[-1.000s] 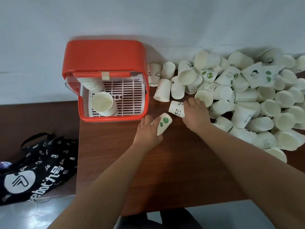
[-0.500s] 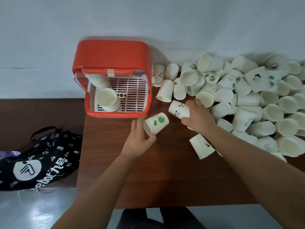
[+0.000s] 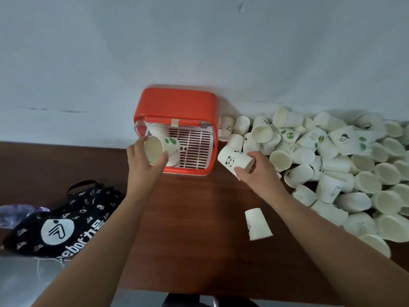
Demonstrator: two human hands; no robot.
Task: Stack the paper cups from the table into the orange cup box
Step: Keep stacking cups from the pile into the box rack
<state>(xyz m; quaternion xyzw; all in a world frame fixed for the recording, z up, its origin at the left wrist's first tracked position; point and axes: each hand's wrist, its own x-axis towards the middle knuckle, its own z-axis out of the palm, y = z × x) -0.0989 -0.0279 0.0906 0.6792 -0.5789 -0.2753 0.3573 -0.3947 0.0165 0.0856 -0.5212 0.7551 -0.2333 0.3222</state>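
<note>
Left hand (image 3: 143, 167): grips green-dot paper cup (image 3: 164, 147), now carried from the table into the orange cup box (image 3: 177, 103), at its cup stack (image 3: 155, 131). Right hand (image 3: 260, 171): grips panda cup (image 3: 232, 160), moved to the box's 4 o'clock. Cup pile (image 3: 332, 165): 3 o'clock.

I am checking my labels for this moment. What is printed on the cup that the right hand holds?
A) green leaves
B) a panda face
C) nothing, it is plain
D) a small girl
B. The right hand grips the panda cup, whose side shows a black-and-white panda face; the green-printed cup is in the left hand.
</note>
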